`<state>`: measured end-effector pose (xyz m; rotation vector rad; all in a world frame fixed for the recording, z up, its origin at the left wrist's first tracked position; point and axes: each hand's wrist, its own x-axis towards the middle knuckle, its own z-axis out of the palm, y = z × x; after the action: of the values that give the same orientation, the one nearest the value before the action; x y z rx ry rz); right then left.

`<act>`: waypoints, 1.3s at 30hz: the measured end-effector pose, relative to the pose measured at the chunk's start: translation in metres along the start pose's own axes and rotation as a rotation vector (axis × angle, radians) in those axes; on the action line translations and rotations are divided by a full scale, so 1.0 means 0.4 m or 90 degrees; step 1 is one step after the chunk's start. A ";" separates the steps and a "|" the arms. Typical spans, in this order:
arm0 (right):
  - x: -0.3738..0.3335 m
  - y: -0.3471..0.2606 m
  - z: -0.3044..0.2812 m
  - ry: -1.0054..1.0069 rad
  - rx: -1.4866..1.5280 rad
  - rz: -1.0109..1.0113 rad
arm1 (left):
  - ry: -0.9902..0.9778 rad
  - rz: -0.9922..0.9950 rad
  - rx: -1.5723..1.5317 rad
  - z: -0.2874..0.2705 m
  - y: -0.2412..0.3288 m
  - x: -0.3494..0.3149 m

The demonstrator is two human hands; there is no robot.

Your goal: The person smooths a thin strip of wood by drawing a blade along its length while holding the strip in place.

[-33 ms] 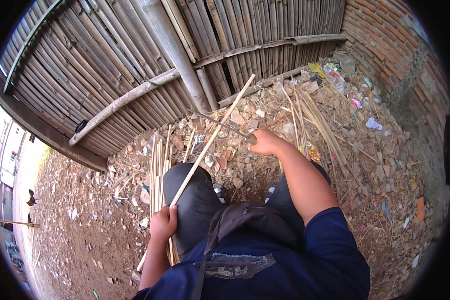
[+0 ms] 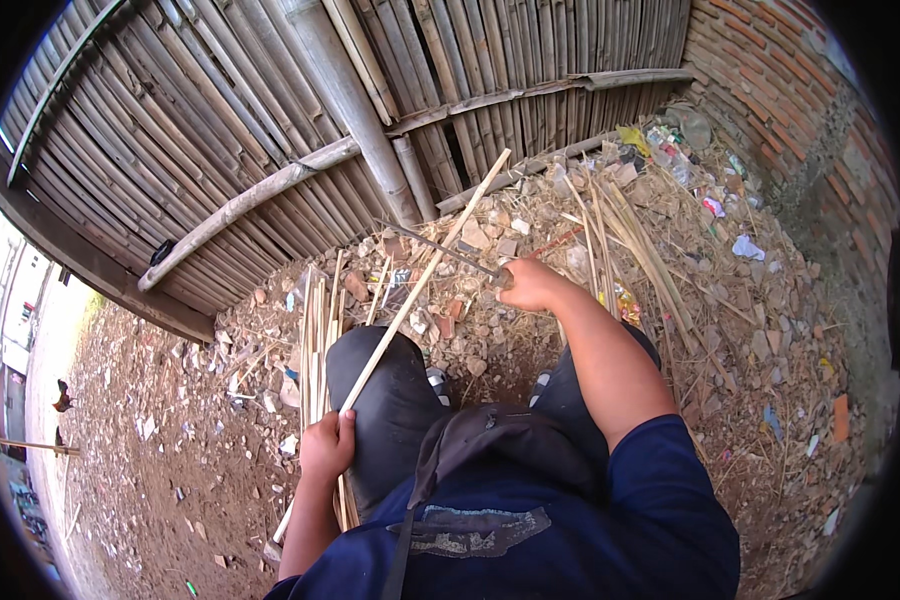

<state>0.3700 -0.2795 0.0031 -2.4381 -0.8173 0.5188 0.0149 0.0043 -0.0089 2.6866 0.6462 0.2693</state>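
Observation:
My left hand [image 2: 325, 447] is closed round a long pale bamboo strip [image 2: 406, 306], beside my left thigh. The strip slants up and away to the right, past my knee, and its lower end shows below my hand. In my right hand [image 2: 532, 285], closed on the handle, is a long thin-bladed knife [image 2: 467, 262]. Its blade points left and crosses the strip in the upper half; whether the edge touches the strip I cannot tell. To the left of my left leg lies a bundle of similar bamboo strips [image 2: 315, 350], partly hidden by my hand and arm.
More split bamboo strips [image 2: 642, 240] lie on the ground ahead, right of my right hand. Rubble and litter [image 2: 670, 155] cover the ground. A bamboo wall [image 2: 270, 110] stands ahead, a brick wall [image 2: 770, 70] to the right. A chicken [image 2: 63, 396] is at far left.

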 end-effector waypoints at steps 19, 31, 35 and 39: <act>0.010 0.011 0.015 -0.007 0.007 0.004 | -0.007 -0.008 -0.019 0.003 -0.003 0.003; 0.021 0.033 0.039 -0.031 0.051 -0.002 | 0.009 0.014 -0.031 0.009 -0.006 0.004; 0.010 0.014 0.028 -0.027 0.047 0.006 | -0.048 -0.020 -0.027 0.004 -0.006 0.004; 0.014 0.017 0.009 -0.032 0.028 0.014 | -0.003 0.012 -0.042 0.009 -0.006 0.007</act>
<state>0.3752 -0.2792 -0.0047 -2.4046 -0.7913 0.6023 0.0173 0.0063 -0.0129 2.6305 0.5999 0.2848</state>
